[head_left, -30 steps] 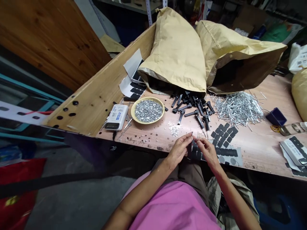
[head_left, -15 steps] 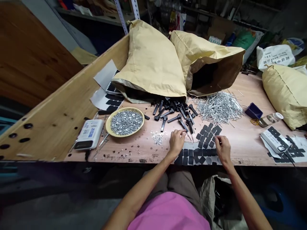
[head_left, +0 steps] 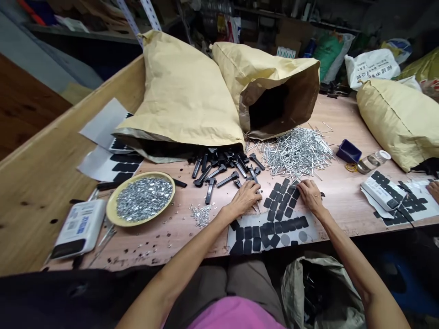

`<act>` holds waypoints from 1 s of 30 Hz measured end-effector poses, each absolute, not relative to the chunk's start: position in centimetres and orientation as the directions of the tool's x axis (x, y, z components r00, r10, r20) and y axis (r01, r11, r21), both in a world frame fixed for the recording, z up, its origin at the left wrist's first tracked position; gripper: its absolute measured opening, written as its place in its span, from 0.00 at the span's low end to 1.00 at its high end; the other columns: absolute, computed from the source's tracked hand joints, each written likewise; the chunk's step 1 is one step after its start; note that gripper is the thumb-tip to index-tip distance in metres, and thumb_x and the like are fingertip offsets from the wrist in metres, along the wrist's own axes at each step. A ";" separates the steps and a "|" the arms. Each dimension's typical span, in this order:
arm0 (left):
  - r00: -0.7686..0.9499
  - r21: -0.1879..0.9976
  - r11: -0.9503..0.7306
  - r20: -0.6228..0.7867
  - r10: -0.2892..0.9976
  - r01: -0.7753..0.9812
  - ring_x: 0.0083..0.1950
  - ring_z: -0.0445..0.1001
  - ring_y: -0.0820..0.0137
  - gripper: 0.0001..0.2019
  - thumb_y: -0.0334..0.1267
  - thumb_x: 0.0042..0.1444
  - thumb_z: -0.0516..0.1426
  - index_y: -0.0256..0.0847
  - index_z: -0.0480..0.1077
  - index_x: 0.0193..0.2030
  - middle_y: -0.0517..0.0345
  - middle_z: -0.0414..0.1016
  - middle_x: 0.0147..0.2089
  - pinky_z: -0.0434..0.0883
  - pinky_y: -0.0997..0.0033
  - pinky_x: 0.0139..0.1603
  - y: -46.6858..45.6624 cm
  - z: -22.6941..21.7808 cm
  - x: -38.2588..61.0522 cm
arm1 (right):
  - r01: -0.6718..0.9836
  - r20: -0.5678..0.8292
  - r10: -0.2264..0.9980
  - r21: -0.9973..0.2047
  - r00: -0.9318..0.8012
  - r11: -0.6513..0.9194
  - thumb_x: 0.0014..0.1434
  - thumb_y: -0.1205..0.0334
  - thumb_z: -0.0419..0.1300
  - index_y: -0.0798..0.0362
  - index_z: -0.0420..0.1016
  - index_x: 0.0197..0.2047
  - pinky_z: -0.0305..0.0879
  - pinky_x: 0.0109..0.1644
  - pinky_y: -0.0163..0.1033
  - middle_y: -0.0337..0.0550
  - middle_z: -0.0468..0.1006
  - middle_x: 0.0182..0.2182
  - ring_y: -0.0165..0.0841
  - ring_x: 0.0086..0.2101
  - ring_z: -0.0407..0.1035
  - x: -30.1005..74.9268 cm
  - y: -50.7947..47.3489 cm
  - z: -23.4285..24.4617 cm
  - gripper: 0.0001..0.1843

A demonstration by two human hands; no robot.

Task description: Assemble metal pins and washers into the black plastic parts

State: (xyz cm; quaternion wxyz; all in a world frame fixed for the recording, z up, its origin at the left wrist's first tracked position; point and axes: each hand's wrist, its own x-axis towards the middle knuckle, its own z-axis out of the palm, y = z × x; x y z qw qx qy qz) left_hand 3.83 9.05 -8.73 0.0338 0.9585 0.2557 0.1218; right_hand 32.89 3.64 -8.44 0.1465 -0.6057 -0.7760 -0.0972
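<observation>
My left hand (head_left: 245, 197) reaches to the near edge of a heap of black T-shaped plastic parts (head_left: 222, 170). Its fingers are curled round one of them, a part with a thin metal pin poking out below the hand. My right hand (head_left: 311, 196) is at the upper right corner of a patch of black rounded pads (head_left: 281, 199). Thumb and fingers are pressed together there, close to the pile of metal pins (head_left: 298, 153); whatever is between them is too small to make out. More black pads lie on a pale backing sheet (head_left: 310, 233) in front of me.
A yellow bowl (head_left: 111, 214) of small metal washers and a white device (head_left: 80, 228) stand left. Loose washers (head_left: 202, 214) lie mid-table. Large paper sacks (head_left: 192, 91) stand behind. A blue box (head_left: 349, 151), a bottle (head_left: 373, 161) and another person's hand (head_left: 434, 189) are right.
My view has shifted right. My left hand has moved forward onto the black plastic parts. My right hand has moved forward to the upper edge of the pads.
</observation>
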 end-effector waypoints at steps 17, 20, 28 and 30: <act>0.903 0.150 -0.948 0.294 0.314 0.281 0.55 0.62 0.62 0.09 0.31 0.60 0.51 0.41 0.72 0.32 0.51 0.72 0.47 0.60 0.54 0.58 9.5 -8.8 3.8 | 0.875 0.241 0.890 -0.209 -0.386 0.436 0.67 0.66 0.41 0.52 0.72 0.34 0.65 0.33 0.43 0.46 0.70 0.29 0.36 0.31 0.62 31.2 2.2 -9.5 0.19; 0.865 0.222 -0.932 0.358 0.352 0.287 0.55 0.64 0.63 0.12 0.30 0.61 0.48 0.41 0.72 0.34 0.51 0.73 0.47 0.61 0.55 0.58 9.3 -8.1 3.9 | 0.782 0.185 0.837 -0.298 -0.515 0.547 0.67 0.64 0.43 0.50 0.71 0.33 0.66 0.33 0.41 0.43 0.69 0.27 0.34 0.30 0.61 30.9 2.7 -9.3 0.18; 0.567 0.527 -0.774 0.538 0.623 0.350 0.37 0.70 0.70 0.12 0.35 0.63 0.47 0.40 0.71 0.37 0.53 0.73 0.34 0.69 0.66 0.44 7.3 -3.9 4.9 | 0.792 0.250 0.859 -0.336 -0.447 0.510 0.67 0.65 0.40 0.50 0.71 0.34 0.67 0.33 0.41 0.44 0.69 0.28 0.33 0.30 0.61 30.6 2.6 -9.0 0.19; 0.423 0.656 -0.661 0.516 0.745 0.365 0.36 0.71 0.70 0.10 0.36 0.62 0.48 0.40 0.70 0.37 0.54 0.73 0.33 0.68 0.70 0.39 6.3 -3.0 5.0 | 0.804 0.249 0.858 -0.305 -0.450 0.510 0.67 0.66 0.38 0.51 0.71 0.33 0.66 0.31 0.40 0.44 0.69 0.28 0.33 0.29 0.61 30.7 2.7 -9.1 0.21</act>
